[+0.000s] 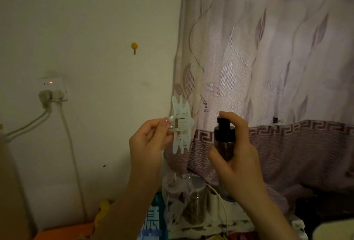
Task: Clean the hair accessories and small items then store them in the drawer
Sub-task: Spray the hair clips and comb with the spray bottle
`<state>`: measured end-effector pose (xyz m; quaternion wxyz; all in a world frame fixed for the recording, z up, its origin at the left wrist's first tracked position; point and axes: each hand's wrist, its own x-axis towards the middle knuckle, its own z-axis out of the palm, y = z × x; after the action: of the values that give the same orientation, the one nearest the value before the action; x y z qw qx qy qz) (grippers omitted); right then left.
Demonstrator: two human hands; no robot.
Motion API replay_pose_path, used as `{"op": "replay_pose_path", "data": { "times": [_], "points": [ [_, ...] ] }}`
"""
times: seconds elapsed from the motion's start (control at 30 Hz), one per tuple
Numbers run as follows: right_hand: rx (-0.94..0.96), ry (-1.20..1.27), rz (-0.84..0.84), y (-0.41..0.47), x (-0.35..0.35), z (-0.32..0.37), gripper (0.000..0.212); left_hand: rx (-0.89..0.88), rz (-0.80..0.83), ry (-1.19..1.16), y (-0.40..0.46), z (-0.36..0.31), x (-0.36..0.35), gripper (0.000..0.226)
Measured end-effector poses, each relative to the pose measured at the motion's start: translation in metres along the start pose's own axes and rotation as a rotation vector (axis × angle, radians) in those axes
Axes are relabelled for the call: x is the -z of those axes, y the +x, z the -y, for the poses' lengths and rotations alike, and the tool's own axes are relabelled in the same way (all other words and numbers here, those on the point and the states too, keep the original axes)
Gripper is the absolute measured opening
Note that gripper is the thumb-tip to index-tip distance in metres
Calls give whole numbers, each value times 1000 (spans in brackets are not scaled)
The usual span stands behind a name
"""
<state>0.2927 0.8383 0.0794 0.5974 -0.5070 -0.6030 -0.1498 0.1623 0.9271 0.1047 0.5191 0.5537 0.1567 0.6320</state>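
Holding: left hand [149,136] pinches the translucent white plastic claw hair clip [181,124] by its handle end, thumb and fingers curled round it.
Clip position: raised in the air before the cream wall [95,29] and the curtain edge, teeth standing roughly vertical; a small brass-coloured spring pin shows at its hinge.
Clip location: in the left hand, well above the cluttered surface below.
Right hand: right hand [235,149] wraps round the dark see-through spray bottle with black pump cap [224,138], fingers curled about the body, index finger lying over the top of the cap.
Bottle position: upright, just beside the clip on its right, nozzle side facing the clip; the two are apart.
Backdrop, right: pale mauve patterned curtain [268,57] with a darker key-pattern band along its lower part; a small black binder clip [275,120] is fastened at that band.
Backdrop, left: yellow round wall hook [134,46]; white wall socket [54,89] with two plugs in it, and white cables [70,144] trailing downward.
Below the hands: clear plastic jar with brownish contents [195,201], crumpled clear plastic wrapping [172,191] beside it, and a blue printed pack [153,218]; details are dim.
Lower left: orange surface [63,232] at the frame edge, with a yellow item [102,211] above it, too blurred to identify.
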Motion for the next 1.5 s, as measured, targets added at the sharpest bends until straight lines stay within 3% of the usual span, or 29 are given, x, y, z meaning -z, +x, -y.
{"op": "replay_pose_path", "data": {
  "times": [0.23, 0.43, 0.73, 0.93, 1.1, 1.3, 1.5],
  "points": [
    [10, -45, -27, -1, 2, 3, 76, 15, -12, -14, -5, -4, 0, 12],
    [-1, -36, -44, -5, 3, 6, 65, 25, -8, -20, -8, -8, 1, 11],
    [-21, -6, -39, -17, 3, 9, 68, 15, -7, -27, -15, -14, 2, 12],
    [-60, -29, -26, -28, 3, 5, 85, 26, -5, -14, -20, -17, 3, 12],
    [-101, -4, -22, -31, 3, 6, 78, 25, -14, -8, -23, -19, 3, 12],
    [-133, 134, -46, -33, 4, 11, 66, 31, 8, -13, -26, -20, 4, 11],
    [-231, 313, -95, -25, 0, 15, 73, 14, 40, 9, -28, -21, 5, 11]
  ]
}}
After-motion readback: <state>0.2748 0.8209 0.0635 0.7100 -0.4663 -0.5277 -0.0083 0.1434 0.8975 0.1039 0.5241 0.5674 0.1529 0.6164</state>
